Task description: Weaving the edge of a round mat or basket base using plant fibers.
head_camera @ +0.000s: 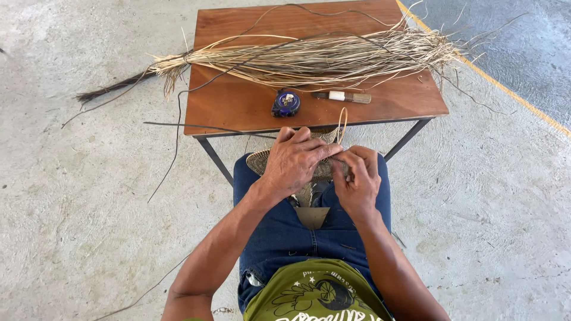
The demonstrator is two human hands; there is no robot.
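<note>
A flat woven disc [260, 160] of pale, tightly coiled fibre lies on the lap at the centre of the frame, just below the near edge of the table. Only its left rim and a strip along the top show; the rest is hidden under the hands. It looks tilted slightly toward the camera. From its upper right side a thin, pale strand [343, 122] rises in a narrow loop, standing up past the table edge and bending back down to the weave. The strand is light straw in colour, the disc a greyer tan with fine ridges.
</note>
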